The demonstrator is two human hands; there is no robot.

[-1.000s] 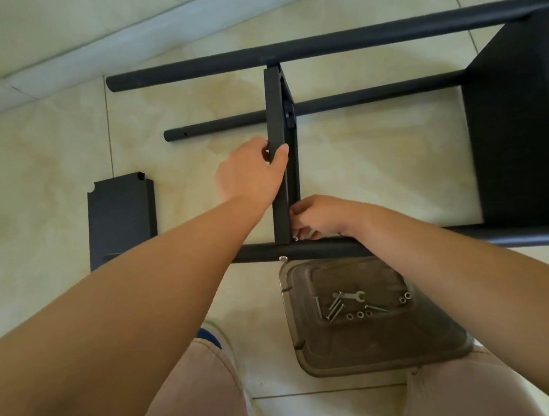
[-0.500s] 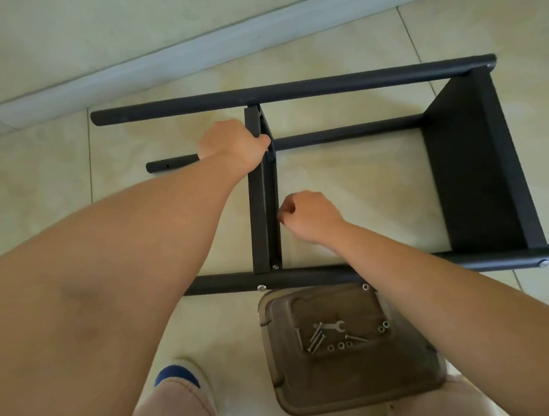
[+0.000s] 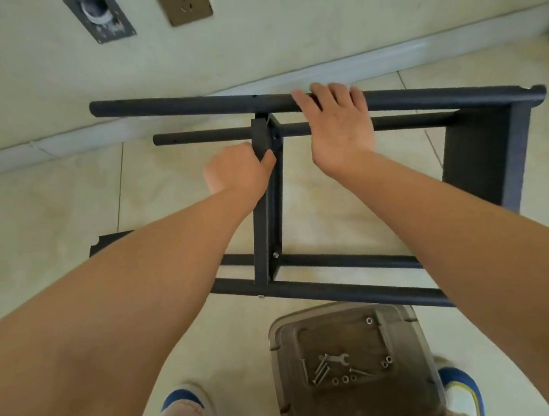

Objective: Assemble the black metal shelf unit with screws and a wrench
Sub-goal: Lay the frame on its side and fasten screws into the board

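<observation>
Your left hand [image 3: 238, 169] gripped the middle shelf panel [image 3: 266, 208]; your right hand [image 3: 339, 128] curled over the far top tube [image 3: 194, 104]. On the floor [image 3: 55, 207], the half-screwed frame could have racked, misaligning holes.

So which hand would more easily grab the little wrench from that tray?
Probably the right hand: it only holds the top pole, and the wrench lies on its side. The left hand steadies the middle shelf panel.

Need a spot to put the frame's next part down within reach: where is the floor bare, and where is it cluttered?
Bare tile lies left of the left hand, between the baseboard and the loose black panel, and inside the frame between the middle shelf panel and the end panel. Crowded: the tray near the feet, holding the wrench and screws.
</observation>
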